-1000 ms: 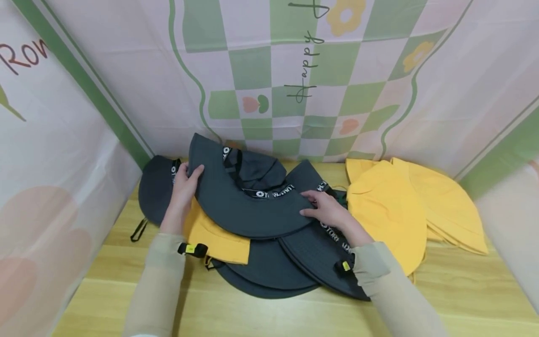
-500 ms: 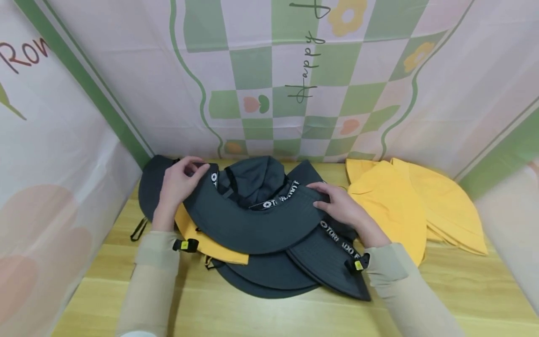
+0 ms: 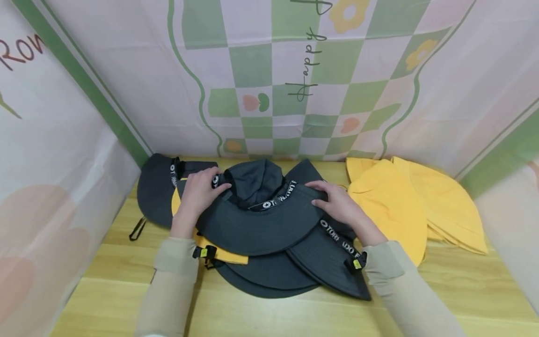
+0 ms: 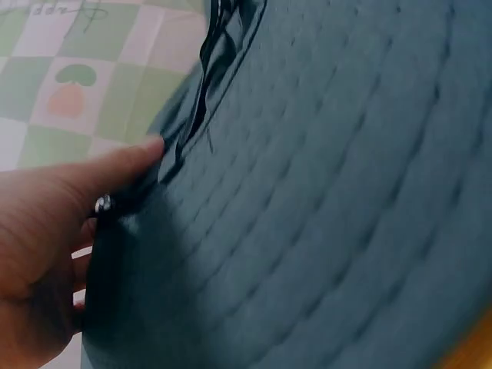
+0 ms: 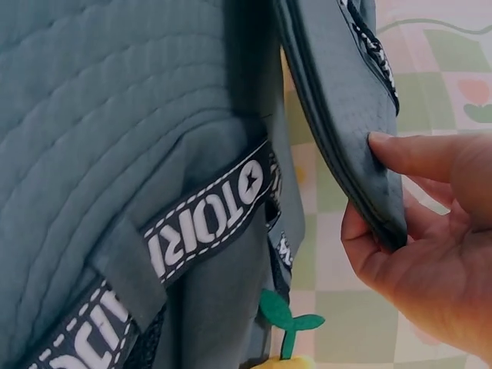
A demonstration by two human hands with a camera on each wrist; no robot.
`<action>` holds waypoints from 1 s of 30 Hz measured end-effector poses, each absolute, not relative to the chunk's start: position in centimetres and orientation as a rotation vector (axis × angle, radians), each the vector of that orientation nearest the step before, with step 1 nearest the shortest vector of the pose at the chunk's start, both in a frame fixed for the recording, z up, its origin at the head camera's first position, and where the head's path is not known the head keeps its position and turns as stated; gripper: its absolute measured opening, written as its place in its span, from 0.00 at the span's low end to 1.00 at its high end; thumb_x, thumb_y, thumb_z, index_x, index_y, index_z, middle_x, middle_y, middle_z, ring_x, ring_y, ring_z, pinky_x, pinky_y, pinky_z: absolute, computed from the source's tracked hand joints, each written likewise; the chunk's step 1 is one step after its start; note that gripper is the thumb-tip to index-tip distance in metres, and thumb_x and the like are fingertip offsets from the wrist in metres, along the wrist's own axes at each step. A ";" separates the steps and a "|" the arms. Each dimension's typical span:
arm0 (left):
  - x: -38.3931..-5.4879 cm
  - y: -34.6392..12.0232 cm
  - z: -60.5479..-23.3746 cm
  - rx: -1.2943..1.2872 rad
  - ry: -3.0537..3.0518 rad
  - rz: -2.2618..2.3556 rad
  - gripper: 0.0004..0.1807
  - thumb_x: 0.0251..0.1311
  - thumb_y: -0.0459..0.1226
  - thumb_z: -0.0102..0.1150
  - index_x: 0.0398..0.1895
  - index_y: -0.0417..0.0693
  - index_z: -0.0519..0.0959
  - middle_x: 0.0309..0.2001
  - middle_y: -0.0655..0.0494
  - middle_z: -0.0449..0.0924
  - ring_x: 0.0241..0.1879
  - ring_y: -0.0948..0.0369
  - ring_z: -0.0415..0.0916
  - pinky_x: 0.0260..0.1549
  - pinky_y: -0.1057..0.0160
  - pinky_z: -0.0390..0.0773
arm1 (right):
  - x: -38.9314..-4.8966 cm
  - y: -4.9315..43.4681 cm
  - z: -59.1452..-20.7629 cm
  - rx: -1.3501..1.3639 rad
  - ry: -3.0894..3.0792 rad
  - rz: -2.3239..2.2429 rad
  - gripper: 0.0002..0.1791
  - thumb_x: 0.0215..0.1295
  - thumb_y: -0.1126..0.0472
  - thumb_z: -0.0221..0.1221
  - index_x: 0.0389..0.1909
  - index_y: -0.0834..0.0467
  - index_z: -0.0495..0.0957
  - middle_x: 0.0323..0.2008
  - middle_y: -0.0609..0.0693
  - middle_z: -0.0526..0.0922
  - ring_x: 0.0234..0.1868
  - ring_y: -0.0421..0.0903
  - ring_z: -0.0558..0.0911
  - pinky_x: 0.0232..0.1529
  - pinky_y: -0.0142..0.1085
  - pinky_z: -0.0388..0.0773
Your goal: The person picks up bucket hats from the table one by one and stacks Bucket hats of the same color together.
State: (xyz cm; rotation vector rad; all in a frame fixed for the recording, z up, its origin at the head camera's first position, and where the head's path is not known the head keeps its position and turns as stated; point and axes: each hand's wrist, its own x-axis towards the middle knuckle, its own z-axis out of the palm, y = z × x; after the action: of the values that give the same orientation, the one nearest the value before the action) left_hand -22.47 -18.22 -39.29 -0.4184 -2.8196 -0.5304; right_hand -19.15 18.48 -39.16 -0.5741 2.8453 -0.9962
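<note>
A dark grey-green sun hat (image 3: 261, 234) lies upturned across the middle of the pile, its crown towards the back wall and a black lettered band around the opening. My left hand (image 3: 199, 194) grips its left side; in the left wrist view the left hand (image 4: 61, 231) has its thumb over the brim's inner edge and fingers behind. On the other side, my right hand (image 3: 340, 202) pinches the brim's right end. In the right wrist view, the right hand (image 5: 434, 215) has its thumb on one face and fingers curled under the other.
Beneath lie more dark hats (image 3: 328, 262) and a yellow hat (image 3: 229, 255), partly covered. Another dark hat (image 3: 153, 194) with a cord loop sits at the left. Yellow hats (image 3: 391, 206) are stacked at the right on the wooden table (image 3: 252, 318), before a checkered fabric wall (image 3: 290, 70).
The held hat has come down onto the pile and tilted level. My left hand has shifted right along the brim towards the band; my right hand has moved slightly right.
</note>
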 end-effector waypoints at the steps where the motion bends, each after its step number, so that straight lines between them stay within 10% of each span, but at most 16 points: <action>1: -22.4 -18.0 -39.4 -0.402 -2.817 -0.545 0.23 0.61 0.50 0.68 0.52 0.45 0.82 0.46 0.46 0.87 0.42 0.48 0.83 0.46 0.48 0.79 | -19.2 18.5 -39.2 -0.567 2.847 -0.987 0.23 0.68 0.68 0.60 0.64 0.59 0.74 0.58 0.66 0.81 0.61 0.65 0.77 0.62 0.58 0.72; 11: -21.7 -17.8 -40.3 -0.329 -2.797 -0.689 0.19 0.64 0.46 0.66 0.53 0.47 0.81 0.51 0.47 0.85 0.51 0.46 0.80 0.61 0.40 0.67 | -20.1 19.4 -39.7 -0.477 2.862 -0.983 0.25 0.70 0.64 0.58 0.65 0.68 0.70 0.50 0.67 0.82 0.51 0.62 0.81 0.55 0.56 0.75; 30: -21.3 -19.1 -39.6 -0.262 -2.678 -0.714 0.16 0.65 0.42 0.64 0.54 0.48 0.80 0.53 0.44 0.84 0.52 0.46 0.80 0.59 0.41 0.65 | -22.0 22.5 -40.3 -0.413 2.937 -0.667 0.26 0.69 0.64 0.57 0.62 0.76 0.68 0.52 0.75 0.79 0.54 0.70 0.79 0.57 0.60 0.74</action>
State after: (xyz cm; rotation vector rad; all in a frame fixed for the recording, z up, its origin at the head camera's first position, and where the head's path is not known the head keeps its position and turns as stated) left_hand -21.34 -19.07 -39.60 -0.2618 -2.6785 -0.7144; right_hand -22.01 22.49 -40.32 -0.4133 2.9374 -0.6669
